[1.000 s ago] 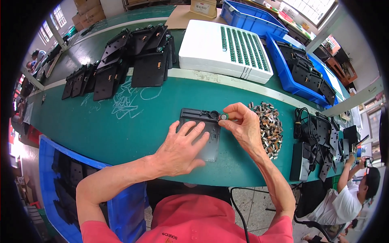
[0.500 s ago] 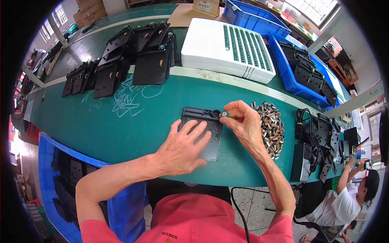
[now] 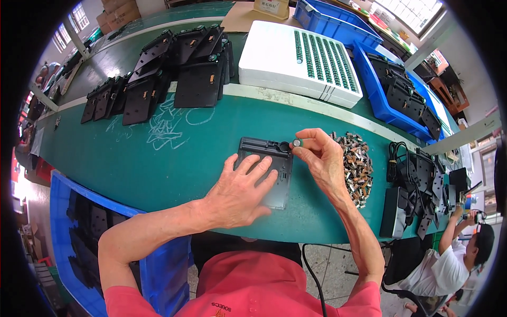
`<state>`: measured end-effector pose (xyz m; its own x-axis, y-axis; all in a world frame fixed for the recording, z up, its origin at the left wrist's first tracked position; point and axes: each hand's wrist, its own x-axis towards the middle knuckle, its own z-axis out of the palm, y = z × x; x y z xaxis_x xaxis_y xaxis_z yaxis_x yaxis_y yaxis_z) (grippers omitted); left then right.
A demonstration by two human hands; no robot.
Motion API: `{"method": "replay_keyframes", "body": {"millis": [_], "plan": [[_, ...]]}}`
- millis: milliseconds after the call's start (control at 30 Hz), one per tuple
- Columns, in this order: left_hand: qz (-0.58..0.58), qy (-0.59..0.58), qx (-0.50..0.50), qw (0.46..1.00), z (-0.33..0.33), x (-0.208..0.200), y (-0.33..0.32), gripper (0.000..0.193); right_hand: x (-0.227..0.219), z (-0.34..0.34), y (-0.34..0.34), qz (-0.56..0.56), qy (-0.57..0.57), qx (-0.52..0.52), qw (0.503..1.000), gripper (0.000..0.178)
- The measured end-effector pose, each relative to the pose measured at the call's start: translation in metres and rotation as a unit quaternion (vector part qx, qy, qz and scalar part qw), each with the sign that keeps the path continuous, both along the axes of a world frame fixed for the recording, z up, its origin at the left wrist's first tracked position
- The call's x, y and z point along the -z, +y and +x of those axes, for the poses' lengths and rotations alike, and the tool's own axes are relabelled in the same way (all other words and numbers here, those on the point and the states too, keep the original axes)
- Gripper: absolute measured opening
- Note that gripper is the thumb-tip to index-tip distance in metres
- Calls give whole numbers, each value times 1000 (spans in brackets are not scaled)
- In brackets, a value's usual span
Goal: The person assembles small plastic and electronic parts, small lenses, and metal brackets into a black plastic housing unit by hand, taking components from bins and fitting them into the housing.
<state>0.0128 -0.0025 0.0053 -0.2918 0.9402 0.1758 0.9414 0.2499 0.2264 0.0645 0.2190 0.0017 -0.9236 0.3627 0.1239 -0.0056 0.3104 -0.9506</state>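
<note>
On the green bench lies a thin black plastic panel (image 3: pixel 280 196), with a raised ridge along its far edge. At the right end of that ridge is a round socket (image 3: pixel 284 147). My left hand (image 3: pixel 237 185) rests flat over the panel, fingers spread. Between the thumb and fingers of my right hand (image 3: pixel 325 161) is a small round silver-and-green part (image 3: pixel 297 142), tilted so its silver face shows. It is just right of the socket, apart from it.
Right of my right hand sits a heap of small metal-and-brown pieces (image 3: pixel 357 169). A white foam tray (image 3: pixel 269 58) holds rows of green round parts. Black panels (image 3: pixel 198 87) stand at the far left. Blue crates (image 3: pixel 377 105) flank the bench. A co-worker (image 3: pixel 446 264) sits at the right.
My right hand has shifted slightly right with the round part, which is now a little farther from the socket and turned more face-up. My left hand stays on the panel.
</note>
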Motion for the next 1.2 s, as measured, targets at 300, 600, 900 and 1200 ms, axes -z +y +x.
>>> {"method": "replay_keyframes", "body": {"millis": [300, 600, 900, 1200], "plan": [[-6, 1, -5, 1000, -1, -1, -3, 76, -2, -5, -2, -30, 6, 4, 1000, 24], [-20, 6, 25, 999, -7, -10, 2, 75, -7, -2, -3, 5, -13, 19, 1000, 30], [-85, 16, 45, 995, -6, -14, 1, 75, 31, -25, -3, 8, 205, 102, 974, 23], [-58, 105, 95, 988, -9, -24, 2, 63, 54, -56, -6, 42, 264, 166, 949, 23]]}}
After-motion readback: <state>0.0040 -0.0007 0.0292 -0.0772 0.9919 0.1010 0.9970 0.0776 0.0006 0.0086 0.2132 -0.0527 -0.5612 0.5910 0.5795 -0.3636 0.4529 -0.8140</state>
